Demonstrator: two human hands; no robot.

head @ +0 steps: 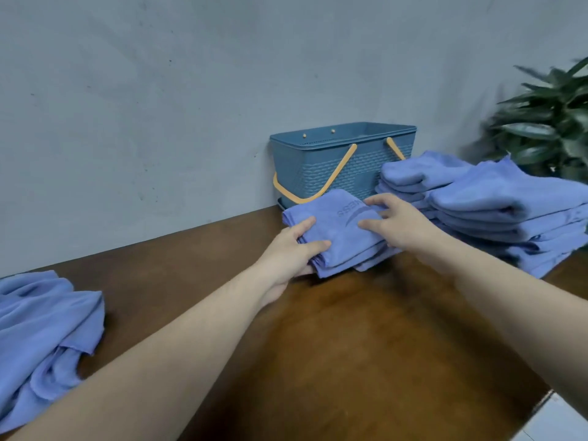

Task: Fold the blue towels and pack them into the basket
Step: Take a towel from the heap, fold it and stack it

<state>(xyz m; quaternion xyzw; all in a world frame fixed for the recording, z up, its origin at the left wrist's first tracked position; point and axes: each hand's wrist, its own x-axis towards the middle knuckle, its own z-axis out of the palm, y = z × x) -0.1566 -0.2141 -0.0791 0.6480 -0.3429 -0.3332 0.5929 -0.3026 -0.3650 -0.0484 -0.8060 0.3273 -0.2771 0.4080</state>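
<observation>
Gripping the near-left corner of a folded blue towel [337,230], the left hand [288,253] has its thumb on top of the cloth and its fingers curled under the edge. The right hand [397,222] lies on the towel's right side with fingers spread and nearly straight, pressing down on the top layer. A dark printed logo shows on the towel's upper face between the two hands. The towel sits on the brown wooden tabletop [366,345], just in front of a blue plastic basket [318,167] with a woven-pattern wall and pale orange handles hanging down its front. The basket stands against the grey wall [159,106]; its inside cannot be seen from this angle.

Just right of the held towel, and touching it, are stacks of folded blue towels [496,211]; the nearer stack is taller, and a second stack stands behind it, next to the basket. At the far left edge of the tabletop lies a loose heap of unfolded blue towels [41,338], well apart from the hands. A green leafy plant [547,122] stands behind the folded stacks at the right, blurred. A patch of pale tiled floor [560,421] shows at the lower right corner, past the tabletop's edge.
</observation>
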